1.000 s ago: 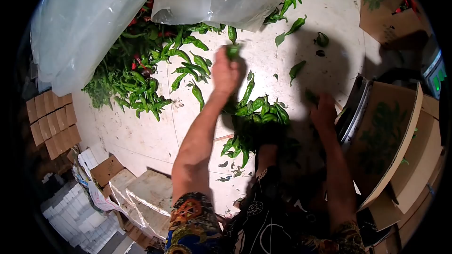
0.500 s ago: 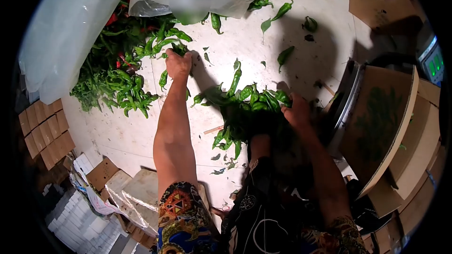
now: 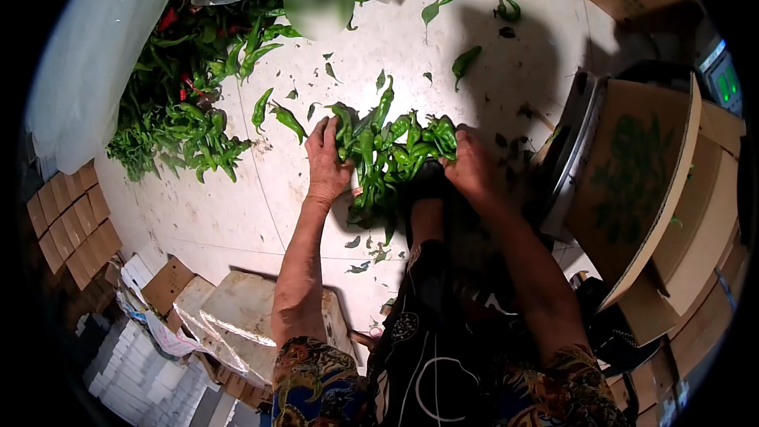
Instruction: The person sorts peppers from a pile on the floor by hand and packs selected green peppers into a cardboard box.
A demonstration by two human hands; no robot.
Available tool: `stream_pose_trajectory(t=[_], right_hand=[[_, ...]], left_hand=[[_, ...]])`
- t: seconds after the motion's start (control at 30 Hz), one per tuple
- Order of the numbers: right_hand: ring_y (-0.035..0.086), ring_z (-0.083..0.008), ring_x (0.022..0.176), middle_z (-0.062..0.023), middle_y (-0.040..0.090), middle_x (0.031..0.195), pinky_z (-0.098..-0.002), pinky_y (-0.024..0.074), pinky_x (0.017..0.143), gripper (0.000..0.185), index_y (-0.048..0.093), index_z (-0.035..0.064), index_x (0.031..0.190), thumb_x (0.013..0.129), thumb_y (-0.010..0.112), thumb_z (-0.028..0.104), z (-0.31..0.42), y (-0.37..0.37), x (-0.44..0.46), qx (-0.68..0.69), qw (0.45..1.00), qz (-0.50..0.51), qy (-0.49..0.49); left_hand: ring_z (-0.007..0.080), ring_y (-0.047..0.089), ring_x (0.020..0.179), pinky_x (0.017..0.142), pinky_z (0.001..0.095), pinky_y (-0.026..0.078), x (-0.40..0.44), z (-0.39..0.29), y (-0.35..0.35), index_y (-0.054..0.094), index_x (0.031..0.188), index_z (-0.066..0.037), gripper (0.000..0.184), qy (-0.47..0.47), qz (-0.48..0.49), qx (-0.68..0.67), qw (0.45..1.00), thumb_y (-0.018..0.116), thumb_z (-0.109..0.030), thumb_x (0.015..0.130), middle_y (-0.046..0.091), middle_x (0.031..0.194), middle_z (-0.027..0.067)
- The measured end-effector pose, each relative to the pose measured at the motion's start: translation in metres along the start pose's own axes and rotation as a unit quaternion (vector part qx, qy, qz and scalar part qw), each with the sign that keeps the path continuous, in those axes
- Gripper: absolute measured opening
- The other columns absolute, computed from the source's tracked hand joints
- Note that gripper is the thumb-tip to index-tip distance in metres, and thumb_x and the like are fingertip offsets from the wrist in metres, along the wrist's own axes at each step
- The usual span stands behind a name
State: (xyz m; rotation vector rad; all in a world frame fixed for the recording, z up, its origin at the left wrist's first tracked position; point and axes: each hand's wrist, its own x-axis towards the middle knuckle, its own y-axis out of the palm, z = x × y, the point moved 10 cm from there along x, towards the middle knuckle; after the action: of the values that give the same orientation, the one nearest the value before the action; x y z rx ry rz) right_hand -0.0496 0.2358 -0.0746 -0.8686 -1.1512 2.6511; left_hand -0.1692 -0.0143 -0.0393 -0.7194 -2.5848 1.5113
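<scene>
A pile of green peppers (image 3: 395, 146) lies on the floor in front of my foot. My left hand (image 3: 328, 162) is at the pile's left side, its fingers closed around peppers there. On the right side, my right hand (image 3: 472, 162) has its fingers pressed on peppers at the pile's edge. Two loose peppers (image 3: 287, 121) lie just left of my left hand. A larger heap of green and red peppers (image 3: 178, 71) spreads at the left, partly under a clear plastic sheet (image 3: 103, 47).
An open cardboard box (image 3: 632, 190) stands at the right beside a device with a green display (image 3: 723, 79). Stacked brown boxes (image 3: 75, 213) and a foam box (image 3: 245, 308) are at the left. Scattered peppers and leaves lie on the floor (image 3: 379, 32).
My left hand has come from the upper heap down and right to the pile's left side. My right hand has moved slightly in at the pile's right edge. The view has shifted.
</scene>
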Motion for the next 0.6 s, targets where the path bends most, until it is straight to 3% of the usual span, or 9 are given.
stream_pose_trajectory(t=[0.03,0.13,0.23,0.27,0.3,0.33,0.43,0.53,0.6], right_hand=[[0.061,-0.04,0.095,-0.0204,0.064,0.097,-0.0468,0.0491,0.084,0.038,0.058,0.0026,0.103,0.075,0.074,0.023,0.001,0.0,0.001,-0.038,0.999,-0.007,0.002],[0.062,-0.04,0.096,-0.0214,0.065,0.095,-0.045,0.0494,0.084,0.032,0.063,0.0024,0.096,0.074,0.075,0.023,-0.01,0.02,0.013,-0.009,0.997,0.07,0.026],[0.065,-0.0327,0.092,-0.0177,0.067,0.092,-0.0391,0.0499,0.083,0.03,0.066,0.0,0.093,0.075,0.076,0.022,-0.024,0.012,0.014,0.114,0.989,0.091,0.016],[0.064,-0.0282,0.092,-0.0163,0.067,0.094,-0.0368,0.0494,0.083,0.034,0.065,-0.0013,0.097,0.076,0.076,0.023,-0.024,0.02,0.013,0.182,0.972,0.145,0.031],[0.063,-0.0237,0.092,-0.0149,0.067,0.095,-0.0346,0.0489,0.084,0.038,0.064,-0.0025,0.101,0.076,0.076,0.024,-0.022,0.027,0.011,0.251,0.946,0.199,0.045],[0.063,-0.0193,0.092,-0.0135,0.067,0.097,-0.0323,0.0483,0.084,0.043,0.062,-0.0038,0.105,0.077,0.076,0.025,-0.013,0.032,0.006,0.319,0.912,0.253,0.058],[0.061,-0.0172,0.097,-0.0099,0.065,0.111,-0.0296,0.0466,0.088,0.05,0.057,-0.0006,0.121,0.08,0.076,0.021,0.01,0.016,0.002,0.322,0.916,0.237,0.018],[0.058,-0.0145,0.097,-0.0054,0.062,0.111,-0.0273,0.0461,0.088,0.065,0.047,0.0036,0.136,0.08,0.077,0.02,0.027,0.018,-0.005,0.489,0.835,0.248,0.04],[0.057,-0.0134,0.101,-0.0048,0.059,0.115,-0.0264,0.0453,0.089,0.068,0.042,0.0028,0.136,0.079,0.077,0.01,0.023,0.026,0.002,0.518,0.829,0.209,-0.012]], left_hand=[[0.0387,0.044,0.118,0.104,0.0421,0.038,0.0,-0.004,-0.002,0.036,0.143,-0.01,0.084,-0.004,-0.006,0.006,1.0,0.066,0.0,0.064,0.045,0.129,0.0216],[0.0305,0.052,0.116,0.099,0.0339,0.044,-0.005,0.014,0.011,0.033,0.145,-0.009,0.086,-0.18,0.09,0.039,0.979,0.064,0.004,0.066,0.052,0.128,0.0178],[0.0208,0.062,0.097,0.081,0.0288,0.052,-0.014,0.018,0.03,0.033,0.146,-0.006,0.083,-0.191,0.138,-0.303,0.923,0.06,0.009,0.069,0.057,0.127,0.0163],[0.0157,0.063,0.092,0.082,0.0234,0.05,-0.014,0.008,0.034,0.031,0.147,-0.006,0.083,-0.175,0.152,-0.375,0.898,0.057,0.011,0.07,0.059,0.126,0.0129],[0.0133,0.06,0.103,0.089,0.0224,0.046,-0.025,0.001,0.042,0.027,0.149,-0.007,0.082,-0.196,0.201,-0.417,0.864,0.053,0.01,0.073,0.062,0.12,0.0064],[0.013,0.06,0.103,0.088,0.0221,0.046,-0.027,-0.003,0.048,0.028,0.15,-0.007,0.083,-0.183,0.218,-0.393,0.874,0.056,0.009,0.073,0.062,0.12,0.0059],[0.0143,0.058,0.107,0.093,0.0248,0.045,-0.023,-0.01,0.055,0.027,0.15,-0.007,0.083,-0.172,0.229,-0.37,0.884,0.064,0.004,0.076,0.061,0.122,0.0075],[0.0183,0.053,0.119,0.102,0.0305,0.041,-0.015,-0.021,0.052,0.026,0.15,-0.005,0.084,-0.182,0.224,-0.428,0.857,0.069,0.0,0.077,0.055,0.131,0.0115],[0.0216,0.049,0.124,0.106,0.0317,0.038,-0.01,-0.034,0.049,0.026,0.149,-0.003,0.09,-0.184,0.211,-0.458,0.844,0.076,-0.003,0.074,0.051,0.136,0.015]])
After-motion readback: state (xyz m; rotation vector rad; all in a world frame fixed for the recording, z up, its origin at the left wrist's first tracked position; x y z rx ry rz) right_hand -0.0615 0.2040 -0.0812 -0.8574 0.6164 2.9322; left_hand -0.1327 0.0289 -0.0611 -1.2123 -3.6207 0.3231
